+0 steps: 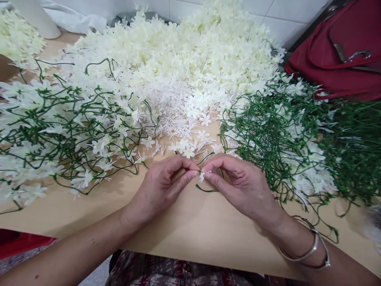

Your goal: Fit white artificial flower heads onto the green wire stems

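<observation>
Near the front of the table, my left hand [168, 180] and my right hand [238, 184] meet fingertip to fingertip. My left thumb and forefinger pinch the tip of a thin green plastic stem [208, 191], part of which hangs below the fingers. Between my right thumb and forefinger is a small white artificial flower [202, 177], touching the stem's tip. Much of the flower is hidden by the fingers. Just beyond my hands lie loose white flowers [188, 151] and a heap of thin white stamens [172, 107].
At left is a pile of white flowers on green stems [74, 119]; at right, a tangle of green stems [262, 135]. A large heap of cream petals [193, 43] reaches the tiled wall [288, 20]. A red bag [336, 55] stands back right on the table [190, 230].
</observation>
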A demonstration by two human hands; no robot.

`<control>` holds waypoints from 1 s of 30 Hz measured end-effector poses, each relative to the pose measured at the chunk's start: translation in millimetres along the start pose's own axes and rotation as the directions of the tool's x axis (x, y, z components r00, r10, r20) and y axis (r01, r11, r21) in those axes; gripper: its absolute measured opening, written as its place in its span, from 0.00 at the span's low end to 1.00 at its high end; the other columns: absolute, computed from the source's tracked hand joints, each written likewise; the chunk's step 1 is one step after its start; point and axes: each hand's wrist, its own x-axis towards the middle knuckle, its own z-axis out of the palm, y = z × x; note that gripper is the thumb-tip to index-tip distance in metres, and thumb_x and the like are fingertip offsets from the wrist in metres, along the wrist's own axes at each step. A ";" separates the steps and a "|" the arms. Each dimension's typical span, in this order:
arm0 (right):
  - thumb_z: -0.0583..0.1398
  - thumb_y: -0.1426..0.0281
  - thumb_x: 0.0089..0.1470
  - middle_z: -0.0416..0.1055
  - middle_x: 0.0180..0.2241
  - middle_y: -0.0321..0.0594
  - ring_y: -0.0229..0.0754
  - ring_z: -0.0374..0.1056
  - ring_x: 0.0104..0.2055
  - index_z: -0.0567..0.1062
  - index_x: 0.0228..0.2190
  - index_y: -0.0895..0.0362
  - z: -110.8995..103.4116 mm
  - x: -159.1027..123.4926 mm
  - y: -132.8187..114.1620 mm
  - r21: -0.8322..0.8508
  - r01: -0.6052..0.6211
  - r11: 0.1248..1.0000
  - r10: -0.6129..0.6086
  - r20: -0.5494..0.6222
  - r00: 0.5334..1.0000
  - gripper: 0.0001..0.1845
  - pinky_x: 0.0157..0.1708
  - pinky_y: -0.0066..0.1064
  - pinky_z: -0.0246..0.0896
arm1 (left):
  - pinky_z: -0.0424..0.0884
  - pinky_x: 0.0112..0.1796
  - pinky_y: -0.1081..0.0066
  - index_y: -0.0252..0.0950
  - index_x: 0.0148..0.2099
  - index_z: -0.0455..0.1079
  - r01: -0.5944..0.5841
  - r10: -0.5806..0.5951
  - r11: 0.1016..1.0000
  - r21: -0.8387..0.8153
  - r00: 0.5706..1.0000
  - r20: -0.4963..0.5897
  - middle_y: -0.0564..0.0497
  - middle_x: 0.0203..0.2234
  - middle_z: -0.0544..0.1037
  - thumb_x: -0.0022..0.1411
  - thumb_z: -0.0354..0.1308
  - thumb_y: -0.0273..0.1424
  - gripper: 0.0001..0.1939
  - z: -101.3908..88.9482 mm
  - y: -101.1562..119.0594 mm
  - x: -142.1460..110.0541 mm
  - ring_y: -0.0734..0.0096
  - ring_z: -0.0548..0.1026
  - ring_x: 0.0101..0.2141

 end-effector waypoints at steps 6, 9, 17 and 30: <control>0.64 0.69 0.62 0.75 0.31 0.36 0.36 0.68 0.30 0.78 0.34 0.55 9.5 1.4 3.5 0.214 -0.128 0.968 0.132 -0.007 0.991 0.03 0.30 0.28 0.64 | 0.71 0.34 0.75 0.36 0.41 0.75 -0.052 0.053 0.998 0.032 0.998 -0.028 0.53 0.30 0.82 0.72 0.60 0.31 0.05 0.0 -0.8 1.4 0.75 0.78 0.30; 0.66 0.69 0.60 0.74 0.28 0.34 0.34 0.67 0.28 0.77 0.34 0.56 6.8 6.0 3.9 0.362 -0.205 0.909 0.199 0.054 0.978 0.04 0.28 0.27 0.63 | 0.71 0.35 0.76 0.36 0.41 0.75 -0.049 0.050 0.999 0.022 0.997 -0.058 0.53 0.31 0.82 0.71 0.61 0.29 0.03 2.7 -1.8 0.7 0.75 0.78 0.31; 0.68 0.67 0.58 0.74 0.28 0.35 0.34 0.68 0.29 0.78 0.33 0.57 -5.5 12.2 0.3 0.418 -0.298 0.858 0.263 0.140 0.955 0.06 0.30 0.26 0.65 | 0.72 0.37 0.75 0.37 0.44 0.76 -0.087 0.087 0.996 -0.008 0.994 -0.064 0.52 0.34 0.82 0.69 0.62 0.25 0.03 5.9 -5.0 -1.6 0.75 0.79 0.34; 0.68 0.68 0.58 0.73 0.27 0.34 0.33 0.67 0.28 0.77 0.32 0.56 4.7 11.2 1.3 0.389 -0.280 0.878 0.258 0.109 0.960 0.06 0.29 0.26 0.63 | 0.67 0.31 0.74 0.35 0.39 0.73 -0.131 0.141 0.980 0.149 0.989 -0.053 0.53 0.28 0.79 0.71 0.60 0.26 0.04 6.4 -7.6 -0.6 0.74 0.74 0.28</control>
